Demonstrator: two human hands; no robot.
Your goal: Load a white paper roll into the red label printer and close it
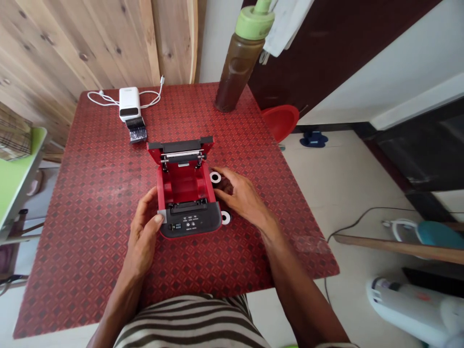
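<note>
A red and dark grey label printer [186,193] sits in the middle of the red patterned table [90,193] with its lid flipped open and its paper bay empty. My left hand [145,232] grips the printer's left front corner, thumb on the grey panel. My right hand [241,195] rests against the printer's right side, fingers curled towards the table. Two small white rings with dark centres lie by that hand: one ring [215,177] near the fingertips, the other ring [225,217] under the wrist side.
At the back left lies a white power bank [129,103] with a white cable [103,99] and a small black part [137,130]. A tall brown bottle [241,63] with a green cap stands at the back edge. A red bowl [281,121] sits off the table's right.
</note>
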